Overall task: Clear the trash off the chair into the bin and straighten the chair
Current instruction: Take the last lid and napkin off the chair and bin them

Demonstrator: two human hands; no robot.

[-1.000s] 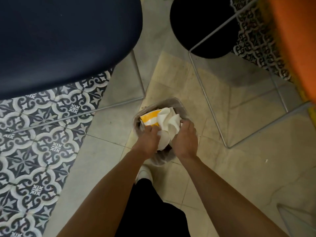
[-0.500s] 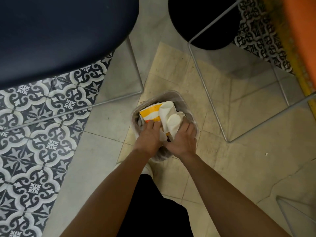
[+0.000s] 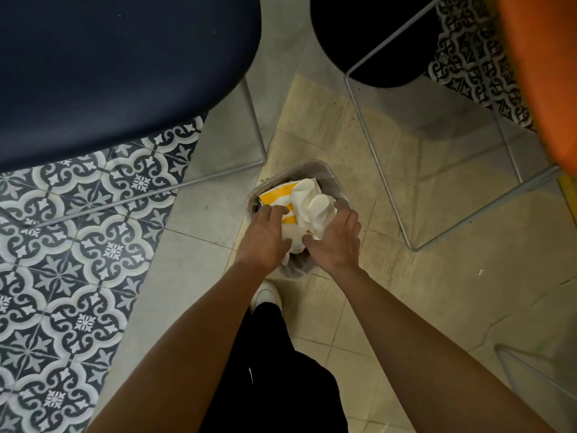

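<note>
A small grey bin (image 3: pixel 331 174) lined with a plastic bag stands on the beige floor tiles between the chairs. A bundle of trash (image 3: pixel 307 200), crumpled white paper with a yellow-and-white wrapper, sits in its mouth. My left hand (image 3: pixel 265 240) lies on the wrapper at the bundle's left side. My right hand (image 3: pixel 336 242) cups the white paper from the right. Both hands are over the bin's near rim and hide it. The navy chair seat (image 3: pixel 118 73) fills the upper left, and no trash shows on it.
Thin metal legs (image 3: pixel 254 120) of the navy chair run down beside the bin. An orange chair (image 3: pixel 543 76) with a wire frame (image 3: pixel 377 157) stands to the right. A black round base (image 3: pixel 368 35) sits behind the bin. My shoe (image 3: pixel 263 293) is just in front of the bin.
Both hands have pushed the trash bundle lower into the bin and come closer together. The view has shifted slightly.
</note>
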